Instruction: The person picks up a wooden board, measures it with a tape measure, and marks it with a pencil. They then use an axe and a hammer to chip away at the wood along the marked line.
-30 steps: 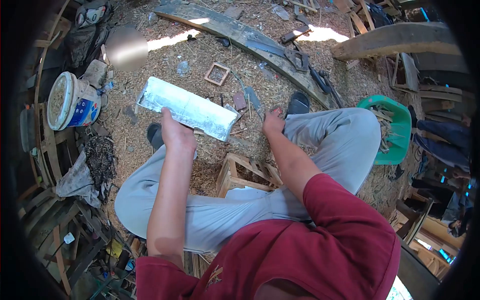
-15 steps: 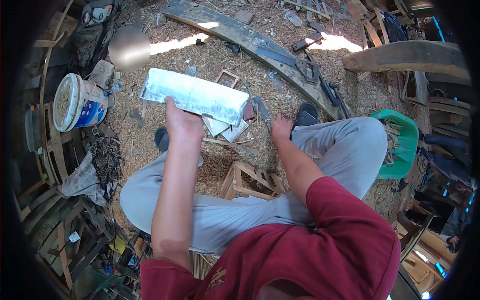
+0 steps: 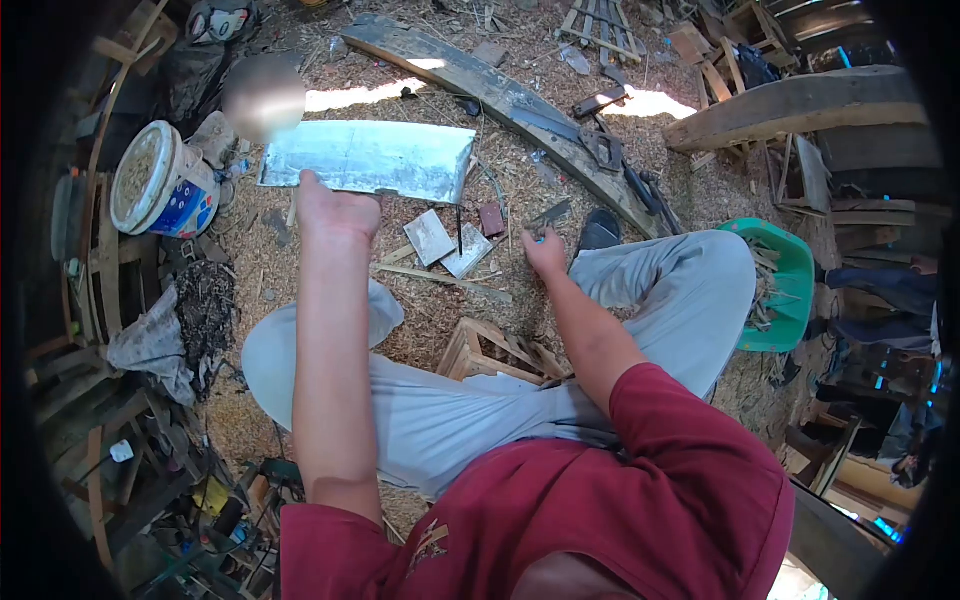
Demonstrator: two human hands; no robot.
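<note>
My left hand (image 3: 338, 212) is closed on the near edge of a long whitish-silver panel (image 3: 368, 158), smudged and slightly curved like sheet metal, held above the floor. My right hand (image 3: 546, 252) is closed near my right shoe (image 3: 599, 230). A flat dark blade (image 3: 552, 213) shows at its fingertips, with a speck of blue; its handle is hidden. Between the hands, on the shavings, lie a pale square tile-like piece (image 3: 430, 238), a second pale piece (image 3: 466, 251) and a small dark red block (image 3: 492, 219). A thin dark strip hangs or stands below the panel's right end.
A long curved plank (image 3: 480, 88) crosses the floor ahead, with a handsaw (image 3: 603, 150) and a hammer (image 3: 600, 101) on it. A white bucket (image 3: 165, 180) stands left, a green bin (image 3: 785, 290) of scraps right. A small wooden frame (image 3: 490, 352) lies between my legs.
The panel and my left hand have moved left and up, and the panel has levelled out. My right hand has shifted slightly left; the dark blade now points up and right.
</note>
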